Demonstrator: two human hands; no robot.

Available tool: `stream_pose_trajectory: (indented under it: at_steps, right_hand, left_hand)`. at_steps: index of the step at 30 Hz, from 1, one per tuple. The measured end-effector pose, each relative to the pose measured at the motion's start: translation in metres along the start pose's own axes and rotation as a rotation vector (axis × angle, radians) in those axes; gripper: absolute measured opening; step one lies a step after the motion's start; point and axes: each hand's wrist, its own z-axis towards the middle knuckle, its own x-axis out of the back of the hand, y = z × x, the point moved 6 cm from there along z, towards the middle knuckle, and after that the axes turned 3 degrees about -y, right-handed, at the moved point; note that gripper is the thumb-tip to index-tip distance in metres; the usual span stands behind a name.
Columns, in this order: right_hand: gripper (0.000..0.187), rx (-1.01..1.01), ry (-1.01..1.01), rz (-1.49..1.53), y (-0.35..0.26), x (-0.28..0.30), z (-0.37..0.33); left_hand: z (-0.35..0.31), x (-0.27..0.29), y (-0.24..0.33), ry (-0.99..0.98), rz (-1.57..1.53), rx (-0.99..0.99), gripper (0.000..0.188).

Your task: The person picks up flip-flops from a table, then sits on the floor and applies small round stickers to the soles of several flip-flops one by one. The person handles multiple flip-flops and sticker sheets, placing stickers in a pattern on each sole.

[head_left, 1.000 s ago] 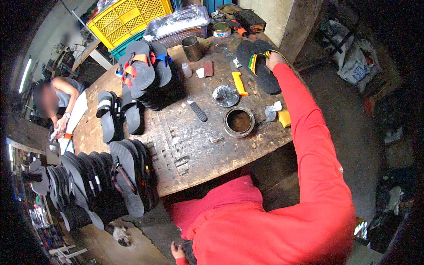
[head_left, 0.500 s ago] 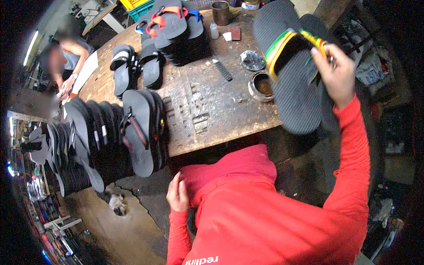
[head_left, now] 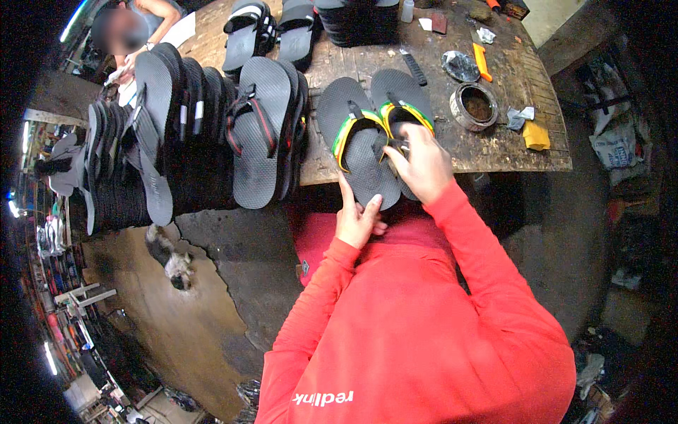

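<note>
The left flip-flop [head_left: 372,166] and the right flip-flop [head_left: 390,83] lie side by side at the near edge of a worn wooden workbench [head_left: 494,157], toes pointing away from the wearer and heels reaching past the edge; whether the soles rest on the wood cannot be determined. Both show a dark grey footbed with fine surface texture and a rounded toe. The left strap [head_left: 344,138] carries bright green and yellow bands, arches clear of the footbed and meets a black toe piece [head_left: 354,109]; the right strap [head_left: 422,115] matches in colour and is partly covered. No tear is evident on the visible surfaces. The left hand [head_left: 357,222] is closed on the heel of the left flip-flop, thumb laid on the upper face. The right hand [head_left: 426,167], blurred, is at the strap of the right flip-flop with its fingers bent; whether they grip it cannot be told. Just left stands a row of dark sandals [head_left: 260,134], the nearest with a red-edged black strap. To the right, on the bench, are a round tin [head_left: 474,107] with brown contents, a yellow cloth [head_left: 536,136] and a black-handled tool [head_left: 414,68].
</note>
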Motion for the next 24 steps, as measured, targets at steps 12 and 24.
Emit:
stream_pose_trajectory:
  at_steps: [12,24]
  right_hand:
    - [0.035,-0.787,-0.777,1.262,0.025,-0.045,-0.14]
    - [0.02,-0.804,-0.406,0.946,0.07,-0.019,-0.141]
  left_hand:
    - [0.053,-0.005,0.104,0.545,1.332,-0.797,0.081]
    - [0.057,0.015,0.052,0.641,0.765,-0.958,0.028]
